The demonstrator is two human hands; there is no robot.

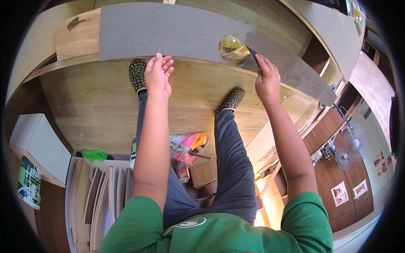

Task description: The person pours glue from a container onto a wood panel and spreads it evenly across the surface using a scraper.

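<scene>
A long grey board (164, 31) with a speckled face lies across the far side on a wooden surface. Toward its right half sits a shiny pool of yellow glue (230, 41), with a darker, wet-looking patch of board to the right of it. My right hand (268, 80) grips a thin dark flat spreader (253, 54), its edge at the glue. Some yellow glue stretches between the pool and that edge. My left hand (158, 78) holds nothing; its fingers are apart and half curled, near the board's front edge.
A bare plywood piece (78, 36) adjoins the grey board's left end. Below lie wood-look panels (84, 88), my patterned shoes on them. Several upright board offcuts (101, 194), a green plastic bag (94, 155), a pink bag (190, 145) and a cardboard box (203, 173) are nearer. A fan (356, 143) stands right.
</scene>
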